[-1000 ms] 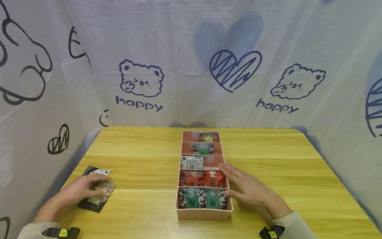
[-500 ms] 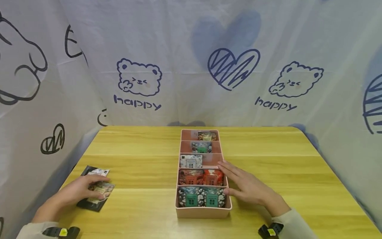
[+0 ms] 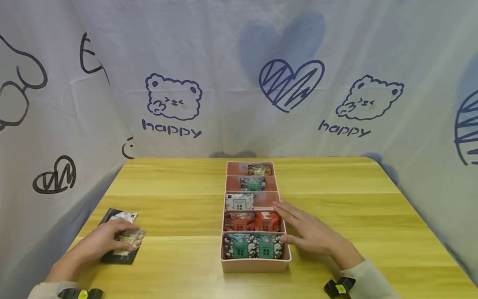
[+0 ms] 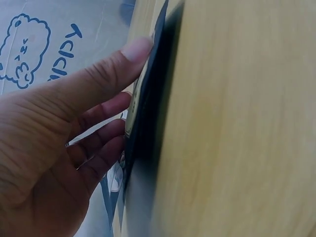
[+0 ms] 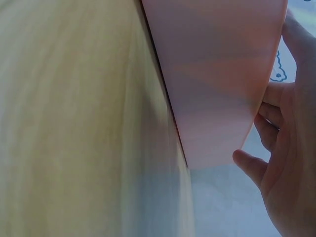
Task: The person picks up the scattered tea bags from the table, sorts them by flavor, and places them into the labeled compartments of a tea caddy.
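My left hand (image 3: pixel 102 241) is at the left of the table, over a small pile of flat packets. Its thumb and bent fingers hold a brown-patterned tea bag packet (image 3: pixel 131 239) at its edges. Beneath lie a black packet (image 3: pixel 117 258) and a white one (image 3: pixel 128 216), partly hidden by the hand. In the left wrist view the thumb (image 4: pixel 118 66) meets the pile's edge. A pink divided box (image 3: pixel 255 266) stands mid-table. My right hand (image 3: pixel 317 232) rests along its right side with fingers extended, fingertips touching the rim.
Inside the box, rows hold two green packets (image 3: pixel 254 246), two red packets (image 3: pixel 252 222), a white packet (image 3: pixel 239 202), a dark green-labelled packet (image 3: pixel 252 184) and a brown packet (image 3: pixel 259 170). A printed curtain (image 3: pixel 231 83) hangs behind the wooden table (image 3: pixel 179 207).
The left hand has shifted slightly to the right, and the packets beneath it have slid and turned a little with it. The right hand and the box have stayed in place.
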